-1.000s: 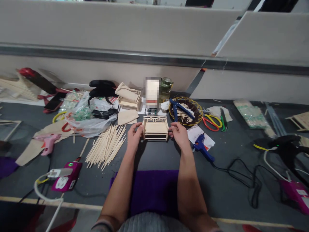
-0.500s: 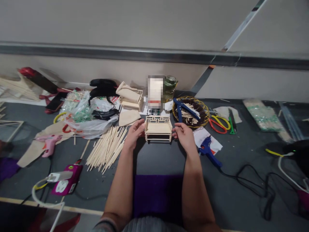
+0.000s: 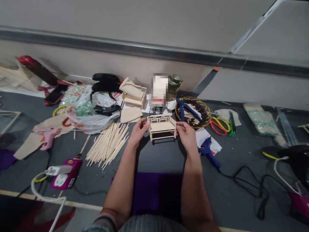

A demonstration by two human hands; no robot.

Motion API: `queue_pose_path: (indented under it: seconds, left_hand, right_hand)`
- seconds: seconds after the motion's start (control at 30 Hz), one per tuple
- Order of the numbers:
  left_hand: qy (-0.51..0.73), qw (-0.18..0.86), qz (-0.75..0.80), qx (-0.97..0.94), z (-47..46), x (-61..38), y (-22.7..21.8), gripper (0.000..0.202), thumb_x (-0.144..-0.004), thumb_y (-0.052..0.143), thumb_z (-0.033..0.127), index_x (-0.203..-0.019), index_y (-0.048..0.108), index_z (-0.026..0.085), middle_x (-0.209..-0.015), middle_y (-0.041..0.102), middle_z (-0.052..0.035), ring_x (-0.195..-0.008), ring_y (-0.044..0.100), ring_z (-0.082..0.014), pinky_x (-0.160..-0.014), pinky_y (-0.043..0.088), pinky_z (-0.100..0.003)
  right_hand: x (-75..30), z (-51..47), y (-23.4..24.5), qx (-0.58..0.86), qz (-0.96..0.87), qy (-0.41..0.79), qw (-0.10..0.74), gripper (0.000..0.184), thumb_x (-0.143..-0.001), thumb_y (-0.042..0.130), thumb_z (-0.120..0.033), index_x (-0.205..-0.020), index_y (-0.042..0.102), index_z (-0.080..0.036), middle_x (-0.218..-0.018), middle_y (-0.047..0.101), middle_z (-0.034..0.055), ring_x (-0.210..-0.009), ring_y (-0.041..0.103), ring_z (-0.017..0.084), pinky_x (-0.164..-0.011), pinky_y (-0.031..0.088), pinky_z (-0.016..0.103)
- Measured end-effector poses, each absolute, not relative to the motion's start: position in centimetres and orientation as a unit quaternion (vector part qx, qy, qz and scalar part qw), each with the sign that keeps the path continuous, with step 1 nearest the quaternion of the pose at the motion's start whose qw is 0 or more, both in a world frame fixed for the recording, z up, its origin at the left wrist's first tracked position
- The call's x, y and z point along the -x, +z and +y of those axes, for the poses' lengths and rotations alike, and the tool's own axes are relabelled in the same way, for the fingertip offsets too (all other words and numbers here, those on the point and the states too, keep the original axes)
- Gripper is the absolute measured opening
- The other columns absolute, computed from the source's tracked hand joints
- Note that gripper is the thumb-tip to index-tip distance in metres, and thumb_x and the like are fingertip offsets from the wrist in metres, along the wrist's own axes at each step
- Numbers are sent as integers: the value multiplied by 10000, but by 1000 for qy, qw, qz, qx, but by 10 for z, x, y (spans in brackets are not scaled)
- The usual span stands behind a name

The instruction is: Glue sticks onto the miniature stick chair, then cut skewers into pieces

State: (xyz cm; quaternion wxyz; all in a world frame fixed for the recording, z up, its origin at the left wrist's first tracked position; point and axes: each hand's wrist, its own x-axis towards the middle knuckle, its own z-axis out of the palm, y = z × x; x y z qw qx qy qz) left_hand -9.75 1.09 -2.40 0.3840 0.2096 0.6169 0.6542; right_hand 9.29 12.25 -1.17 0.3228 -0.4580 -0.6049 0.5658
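Two-handed grip on miniature wooden bench (image 3: pixel 161 127): left hand (image 3: pixel 139 132) pinching left end, right hand (image 3: pixel 187 135) pinching right end. Held upright over grey table (image 3: pixel 156 156), near bamboo stick pile (image 3: pixel 108 145).

The small wooden bench (image 3: pixel 161 126) was raised slightly off the worktop and tilted a little. It was gripped tighter at both ends by the left hand (image 3: pixel 139 131) and right hand (image 3: pixel 187 136).

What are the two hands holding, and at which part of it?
Both hold the small wooden bench model: the left hand grips its left end, the right hand its right end.
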Motion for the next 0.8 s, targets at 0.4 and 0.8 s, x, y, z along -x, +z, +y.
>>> queue_pose_path:
  seconds: [0.4, 0.8]
  left_hand:
    - [678, 516, 498, -163, 9, 90, -33, 842, -559, 846, 494, -1241, 454, 194, -1078, 704, -107, -1000, 664, -207, -891, 489, -336]
    - [685, 476, 487, -260, 7, 82, -20, 1299, -453, 908, 429, -1491, 150, 240, -1262, 615, -152, -1142, 604, -289, -980, 452, -405]
  right_hand:
    - [-97, 123, -10, 462, -654, 508, 317, 277, -765, 561, -396, -941, 633, -194, -794, 718, 60, -697, 677, 217, -664, 535, 344]
    - [-97, 123, -6, 472, -662, 466, 349, 294, -796, 494, -343, -976, 660, -181, -900, 716, 64, -813, 643, 204, -753, 495, 327]
